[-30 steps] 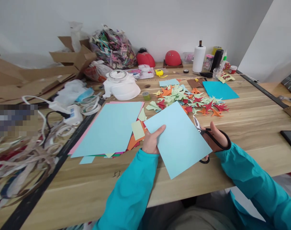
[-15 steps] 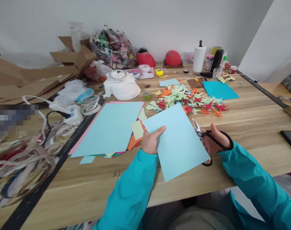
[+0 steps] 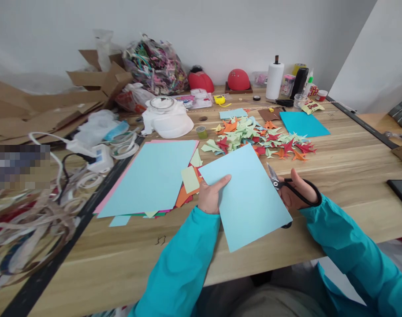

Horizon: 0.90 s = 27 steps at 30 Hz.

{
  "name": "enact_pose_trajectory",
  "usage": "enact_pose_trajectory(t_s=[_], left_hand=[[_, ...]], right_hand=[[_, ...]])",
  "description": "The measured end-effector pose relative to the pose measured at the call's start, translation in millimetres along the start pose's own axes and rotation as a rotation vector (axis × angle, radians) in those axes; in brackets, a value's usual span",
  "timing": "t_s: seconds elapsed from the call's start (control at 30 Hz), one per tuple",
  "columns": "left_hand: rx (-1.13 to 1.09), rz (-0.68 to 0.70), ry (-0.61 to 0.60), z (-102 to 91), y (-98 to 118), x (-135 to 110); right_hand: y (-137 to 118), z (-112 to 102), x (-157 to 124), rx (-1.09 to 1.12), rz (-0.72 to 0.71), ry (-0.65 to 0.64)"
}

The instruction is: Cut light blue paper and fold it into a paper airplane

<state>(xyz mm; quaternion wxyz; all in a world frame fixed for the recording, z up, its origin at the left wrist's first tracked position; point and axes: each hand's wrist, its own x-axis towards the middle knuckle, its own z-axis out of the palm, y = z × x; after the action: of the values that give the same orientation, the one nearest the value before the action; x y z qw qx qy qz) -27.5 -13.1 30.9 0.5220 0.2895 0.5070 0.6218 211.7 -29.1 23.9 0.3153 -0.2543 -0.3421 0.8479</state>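
Observation:
My left hand (image 3: 211, 193) grips a light blue sheet of paper (image 3: 250, 202) by its left edge, the thumb lying on top and the other fingers hidden beneath. The sheet is tilted above the table. At its right edge my right hand (image 3: 298, 191) is closed around black-handled scissors (image 3: 276, 181). Their blades point up and away, beside the paper's edge; the sheet covers part of the lower handle. A stack of coloured paper (image 3: 148, 180), light blue on top, lies left of my left hand. Beyond the held sheet is a pile of folded paper shapes (image 3: 250, 132) in green, orange and red.
Small paper pieces (image 3: 190, 179) lie by the stack. A bright blue sheet (image 3: 303, 124) is at the back right, near a paper towel roll (image 3: 274, 81). Tangled ribbons and cords (image 3: 39, 229) spread at the left. A phone (image 3: 401, 192) rests at the right edge.
The held sheet has shifted slightly right and towards me with my left hand, covering more of the scissors' lower handle. The right hand has barely moved.

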Motion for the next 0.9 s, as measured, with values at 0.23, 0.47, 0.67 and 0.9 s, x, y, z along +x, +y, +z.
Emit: enact_pose_trajectory(t_s=[0.23,0.47,0.67,0.9], left_hand=[[-0.038,-0.014,0.038,2.2,2.2,-1.4],[-0.008,-0.006,0.022,1.3,5.4,-0.6],[0.021,-0.013,-0.040,-1.4,3.5,0.3],[-0.025,-0.013,0.023,2.5,3.1,-1.4]], right_hand=[[-6.2,23.1,1.7,-0.070,-0.042,0.027],[-3.9,22.4,2.5,-0.061,-0.041,0.005],[-3.2,13.7,1.9,-0.056,-0.017,-0.020],[-5.0,27.8,5.1,-0.063,-0.131,0.024]])
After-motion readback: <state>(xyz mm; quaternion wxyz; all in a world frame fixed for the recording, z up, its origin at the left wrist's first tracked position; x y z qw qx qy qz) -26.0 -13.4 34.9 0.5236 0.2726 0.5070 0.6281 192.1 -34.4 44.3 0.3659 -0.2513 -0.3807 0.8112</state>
